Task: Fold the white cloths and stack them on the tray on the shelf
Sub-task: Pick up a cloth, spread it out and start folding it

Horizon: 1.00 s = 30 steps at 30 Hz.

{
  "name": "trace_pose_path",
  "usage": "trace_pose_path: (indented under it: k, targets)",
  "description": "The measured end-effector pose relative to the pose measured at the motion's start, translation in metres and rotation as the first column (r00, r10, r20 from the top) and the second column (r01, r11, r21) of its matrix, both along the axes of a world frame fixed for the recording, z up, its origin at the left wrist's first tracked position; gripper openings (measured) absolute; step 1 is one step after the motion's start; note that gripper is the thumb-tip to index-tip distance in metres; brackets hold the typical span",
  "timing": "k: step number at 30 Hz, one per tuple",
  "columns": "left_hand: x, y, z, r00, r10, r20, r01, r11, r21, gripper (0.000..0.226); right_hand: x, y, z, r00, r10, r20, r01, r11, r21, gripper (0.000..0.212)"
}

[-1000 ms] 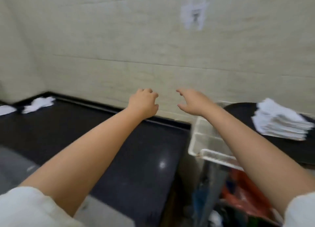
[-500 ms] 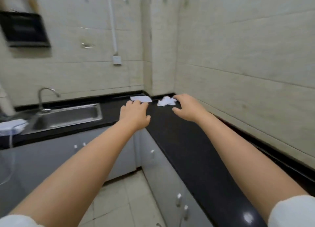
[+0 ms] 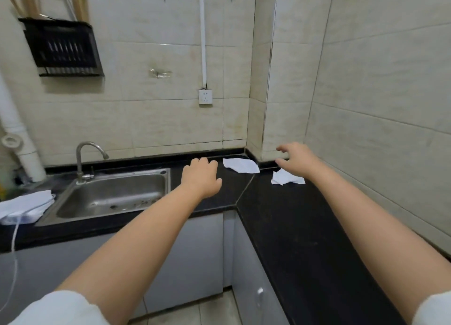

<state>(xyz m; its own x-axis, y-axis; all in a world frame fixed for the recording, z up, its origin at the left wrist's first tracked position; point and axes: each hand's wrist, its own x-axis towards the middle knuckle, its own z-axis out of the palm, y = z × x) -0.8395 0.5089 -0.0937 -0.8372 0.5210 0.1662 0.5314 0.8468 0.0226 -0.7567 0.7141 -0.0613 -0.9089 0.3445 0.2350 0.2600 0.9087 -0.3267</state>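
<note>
Both hands, left hand [image 3: 201, 177] and right hand [image 3: 296, 159], reached empty and loose toward crumpled white cloths [image 3: 286, 178] on the table [image 3: 280, 217]; next, probably pinching one.

Beige tiled walls [image 3: 378, 85] meet a black corner countertop [image 3: 288, 222] with steel sink [image 3: 109, 195].

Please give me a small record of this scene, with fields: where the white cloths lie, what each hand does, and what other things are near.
cloth 1: flat on the black counter, in the far corner by the wall
cloth 2: crumpled on the counter, right of cloth 1, partly hidden by the right hand
left hand: holds nothing, fingers loosely curled, reaching toward the corner
right hand: open, fingers spread, above cloth 2
sink: steel, left of the hands, with tap
tray and shelf: not in view
</note>
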Motion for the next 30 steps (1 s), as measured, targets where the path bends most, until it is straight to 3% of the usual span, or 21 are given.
trace_pose_path:
  k: [6,13,19,24,30]
  targets:
    - [-0.125,0.049,-0.037,0.998,-0.024,0.066,0.025,1.000,-0.013,0.047,-0.106,0.055,-0.041,0.998,-0.036,0.055,0.038,0.999,-0.037,0.031]
    - [-0.296,0.113,-0.078,0.981,-0.172,0.094,0.172,0.985,0.002,0.048,-0.254,0.102,-0.091,0.980,-0.122,0.159,0.134,0.989,-0.063,0.038]
    - [-0.421,0.171,-0.106,0.940,-0.276,0.199,0.300,0.949,-0.099,0.049,-0.369,0.135,-0.127,0.949,-0.179,0.261,0.215,0.970,-0.117,0.023]
    - [-0.495,0.216,-0.116,0.914,-0.347,0.212,0.372,0.923,-0.094,0.046,-0.445,0.164,-0.168,0.915,-0.192,0.355,0.260,0.953,-0.153,0.035]
    - [-0.554,0.241,-0.156,0.918,-0.291,0.271,0.332,0.935,-0.120,0.043,-0.529,0.212,-0.241,0.866,-0.125,0.484,0.212,0.969,-0.128,0.043]
